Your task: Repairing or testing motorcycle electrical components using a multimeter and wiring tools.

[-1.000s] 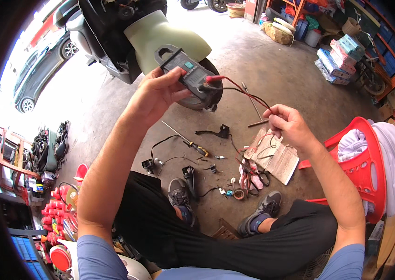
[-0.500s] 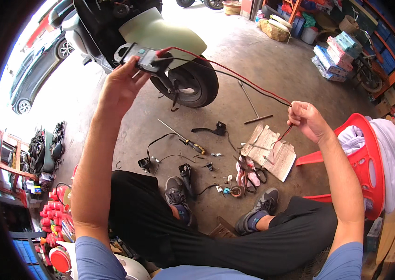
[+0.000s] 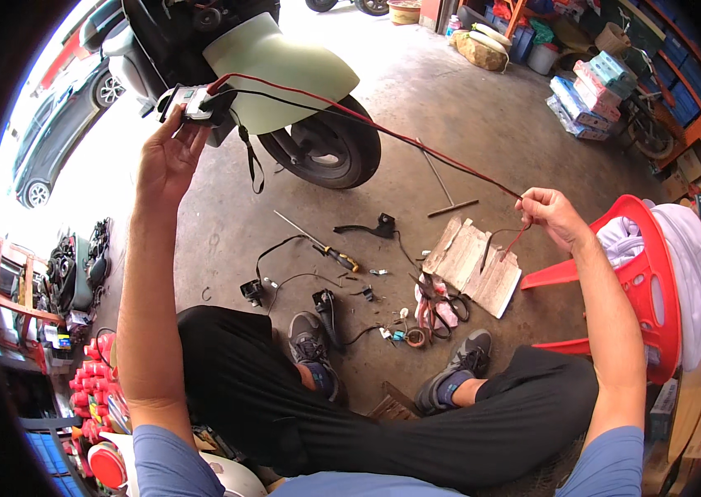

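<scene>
My left hand [image 3: 170, 157] is raised at the upper left, its fingers closed around a grey clamp meter [image 3: 193, 101]. A black strap [image 3: 255, 166] dangles beside the meter. From it a red lead [image 3: 317, 93] and a black lead [image 3: 284, 100] stretch across to my right hand [image 3: 553, 217], which pinches both. Their loose ends hang below that hand, over a piece of worn board [image 3: 470, 269]. Behind the leads stands a scooter with a pale front fender [image 3: 280, 74] and black front wheel [image 3: 342, 149].
On the floor lie a screwdriver [image 3: 338, 257], a brake lever [image 3: 367, 228], a T-handle wrench [image 3: 450, 199], scissors [image 3: 450, 311], a tape roll [image 3: 416, 338] and small connectors. A red plastic chair [image 3: 665, 290] stands at the right, stacked boxes [image 3: 590, 99] behind it.
My left hand has moved left with the meter, and the strap now hangs free. The leads between my hands are drawn out longer. My right hand has shifted only slightly.
</scene>
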The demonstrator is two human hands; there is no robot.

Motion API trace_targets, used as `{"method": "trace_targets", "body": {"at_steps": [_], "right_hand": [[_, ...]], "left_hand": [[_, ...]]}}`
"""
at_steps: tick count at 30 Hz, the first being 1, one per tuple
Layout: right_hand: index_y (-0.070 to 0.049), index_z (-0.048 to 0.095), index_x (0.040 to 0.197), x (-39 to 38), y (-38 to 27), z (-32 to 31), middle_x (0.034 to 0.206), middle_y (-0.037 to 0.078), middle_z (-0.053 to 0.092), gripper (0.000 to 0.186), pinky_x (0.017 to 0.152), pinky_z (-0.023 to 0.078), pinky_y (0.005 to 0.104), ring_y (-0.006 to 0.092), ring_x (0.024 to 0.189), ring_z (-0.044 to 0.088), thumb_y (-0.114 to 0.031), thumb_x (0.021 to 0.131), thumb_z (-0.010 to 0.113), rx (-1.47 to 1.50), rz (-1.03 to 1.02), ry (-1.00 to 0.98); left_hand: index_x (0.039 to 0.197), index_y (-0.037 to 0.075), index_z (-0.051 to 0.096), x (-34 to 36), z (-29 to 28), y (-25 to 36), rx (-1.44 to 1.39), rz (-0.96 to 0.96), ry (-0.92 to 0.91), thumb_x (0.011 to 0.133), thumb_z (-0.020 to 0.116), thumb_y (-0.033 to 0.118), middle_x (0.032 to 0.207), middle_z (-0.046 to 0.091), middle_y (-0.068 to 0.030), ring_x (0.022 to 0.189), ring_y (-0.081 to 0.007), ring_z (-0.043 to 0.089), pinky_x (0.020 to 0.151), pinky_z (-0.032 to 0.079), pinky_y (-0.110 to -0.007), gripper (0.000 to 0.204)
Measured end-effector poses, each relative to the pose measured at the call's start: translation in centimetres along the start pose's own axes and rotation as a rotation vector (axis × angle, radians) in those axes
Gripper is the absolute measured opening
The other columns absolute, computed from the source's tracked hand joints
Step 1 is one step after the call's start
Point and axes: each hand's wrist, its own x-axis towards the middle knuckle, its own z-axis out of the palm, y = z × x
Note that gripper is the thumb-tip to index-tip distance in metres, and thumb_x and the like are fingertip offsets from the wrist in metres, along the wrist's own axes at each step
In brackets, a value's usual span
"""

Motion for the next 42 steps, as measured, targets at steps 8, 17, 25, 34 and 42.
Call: {"method": "trace_targets", "body": {"at_steps": [8,17,25,34,42], "right_hand": [[-0.001,0.065,0.078,-0.5,5.8,-5.4,0.07,0.013,0.065,0.012,0.064,0.048,0.0331,0.0183,0.07,0.064,-0.012,0.075,0.059,-1.059,-0.008,0.046],[0.001,0.056,0.088,-5.0,9.9,-4.1,0.055,0.0,0.052,0.025,0.052,0.047,0.0262,0.0118,0.046,0.052,-0.018,0.095,0.042,-0.275,0.208,0.178],[0.0,0.053,0.098,-9.6,15.5,1.2,0.051,-0.007,0.027,0.03,0.042,0.025,0.0211,0.0041,0.039,0.021,-0.026,0.1,0.039,0.947,0.153,0.186],[0.006,0.057,0.095,-12.3,21.5,5.1,0.05,-0.006,0.03,0.034,0.04,0.027,0.0214,0.0033,0.04,0.025,-0.025,0.098,0.042,1.201,0.33,0.038],[0.01,0.059,0.094,-12.0,23.7,5.5,0.049,-0.005,0.031,0.035,0.039,0.028,0.0217,0.0041,0.04,0.026,-0.023,0.097,0.045,1.225,0.426,-0.087]], "left_hand": [[0.108,-0.001,0.053,-0.1,-0.9,0.4,-0.037,-0.05,-0.119,0.093,0.053,0.015,0.11,0.059,-0.0131,0.101,-0.0204,0.06,0.088,0.055,-0.032,0.022],[0.121,0.001,0.047,-3.4,7.2,-7.1,0.525,-0.365,-0.268,0.09,0.057,0.018,0.109,0.057,-0.009,0.094,-0.019,0.061,0.082,0.053,-0.033,0.036],[0.132,0.0,0.036,-4.8,12.0,-23.4,0.654,-0.842,-0.452,0.085,0.063,0.009,0.114,0.056,-0.0127,0.103,-0.0217,0.058,0.077,0.056,-0.036,0.055],[0.133,0.001,0.035,-6.4,13.8,-48.0,0.584,-1.032,-0.54,0.083,0.064,0.003,0.11,0.059,-0.0139,0.095,-0.0214,0.061,0.077,0.055,-0.036,0.058],[0.132,-0.001,0.04,-5.2,12.2,-58.1,0.93,-0.893,-0.827,0.078,0.068,0.011,0.097,0.064,-0.0156,0.083,-0.0193,0.063,0.068,0.052,-0.03,0.062]]}}
